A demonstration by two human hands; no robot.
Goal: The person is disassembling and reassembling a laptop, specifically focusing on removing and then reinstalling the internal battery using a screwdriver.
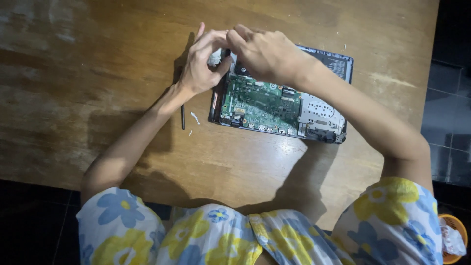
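An opened laptop (314,115) lies on the wooden table (98,98) with its green circuit board (260,103) and silver metal plate exposed. My left hand (201,66) hovers at the laptop's far left corner and pinches a small white wad of tissue (214,59). My right hand (267,51) reaches across the laptop's far edge, its fingertips meeting the left hand's fingers at the tissue. Which hand carries the wad's weight I cannot tell.
A thin dark tool (183,115) lies on the table left of the laptop, partly under my left wrist. Small white scraps (195,118) sit beside it. An orange-rimmed container (454,238) shows at the lower right, off the table. Dark tiled floor (449,98) borders the right edge.
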